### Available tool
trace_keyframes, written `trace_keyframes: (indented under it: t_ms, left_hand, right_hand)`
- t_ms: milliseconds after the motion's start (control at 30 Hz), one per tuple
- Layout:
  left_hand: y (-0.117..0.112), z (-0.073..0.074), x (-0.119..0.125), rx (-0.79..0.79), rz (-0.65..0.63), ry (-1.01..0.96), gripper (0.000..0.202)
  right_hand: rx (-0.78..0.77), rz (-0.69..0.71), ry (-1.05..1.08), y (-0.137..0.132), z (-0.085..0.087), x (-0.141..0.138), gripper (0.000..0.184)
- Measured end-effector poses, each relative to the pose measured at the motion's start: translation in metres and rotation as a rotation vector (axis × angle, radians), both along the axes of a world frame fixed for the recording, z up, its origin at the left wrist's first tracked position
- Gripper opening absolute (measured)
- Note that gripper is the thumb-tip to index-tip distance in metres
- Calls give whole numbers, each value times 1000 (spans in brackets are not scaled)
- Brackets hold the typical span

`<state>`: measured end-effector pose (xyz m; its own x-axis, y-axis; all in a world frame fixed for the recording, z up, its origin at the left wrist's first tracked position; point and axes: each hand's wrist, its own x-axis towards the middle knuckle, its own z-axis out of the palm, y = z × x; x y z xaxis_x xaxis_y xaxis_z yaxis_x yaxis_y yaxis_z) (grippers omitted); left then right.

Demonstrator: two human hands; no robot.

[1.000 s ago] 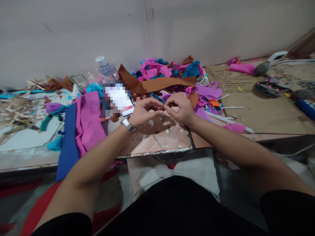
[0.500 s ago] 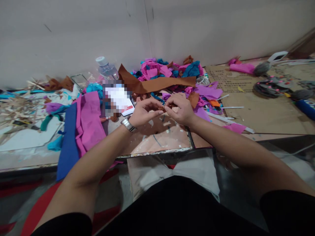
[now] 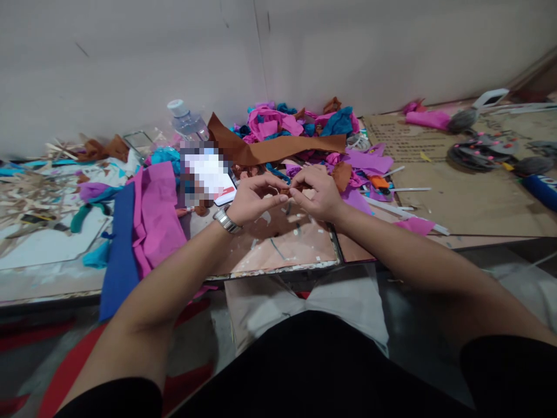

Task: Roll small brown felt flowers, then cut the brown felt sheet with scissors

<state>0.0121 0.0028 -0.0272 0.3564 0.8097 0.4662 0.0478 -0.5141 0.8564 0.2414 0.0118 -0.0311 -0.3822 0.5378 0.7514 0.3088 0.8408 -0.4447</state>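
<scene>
My left hand point(image 3: 256, 200), with a metal watch on its wrist, pinches a small piece of brown crepe paper point(image 3: 285, 192) between thumb and fingertips. From the other side my right hand point(image 3: 318, 193) grips the same piece, its fingers curled; the two hands nearly touch. Most of the brown paper is hidden by the fingers. Left of my left hand lies a lit phone point(image 3: 213, 174), its screen blurred out. Behind both hands a long brown paper strip point(image 3: 282, 150) stretches across the heap of crumpled pink and blue paper point(image 3: 282, 122).
A clear bottle point(image 3: 189, 122) stands behind the phone. Pink sheets point(image 3: 159, 215) and a blue sheet point(image 3: 119, 244) hang over the table edge at left, beside pliers point(image 3: 39, 223) and wood slivers. At right are white sticks point(image 3: 411, 190), cardboard point(image 3: 435, 197) and a dark dish point(image 3: 474, 159).
Both hands stay in almost the same place. The fingertips have shifted slightly on the brown paper, and a little more of it shows between them.
</scene>
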Motion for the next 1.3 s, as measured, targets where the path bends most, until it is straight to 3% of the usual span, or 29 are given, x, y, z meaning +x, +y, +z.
trace_keyframes:
  t_ms: [167, 433, 667, 1033, 1300]
  left_hand:
    - [1, -1, 1, -63, 41, -53, 46]
    - [0, -1, 5, -175, -35, -152, 50]
    - [4, -2, 0, -248, -69, -160, 69]
    - [6, -6, -2, -191, -37, -137, 38]
    - [5, -3, -1, -83, -4, -76, 29]
  right_hand:
    - [-36, -16, -10, 1, 0, 0, 20]
    - [-27, -37, -12, 1, 0, 0, 16]
    - [44, 30, -5, 6, -4, 0, 22]
    - [-3, -2, 38, -1, 2, 1, 22]
    - [-15, -15, 31, 2, -1, 0, 23]
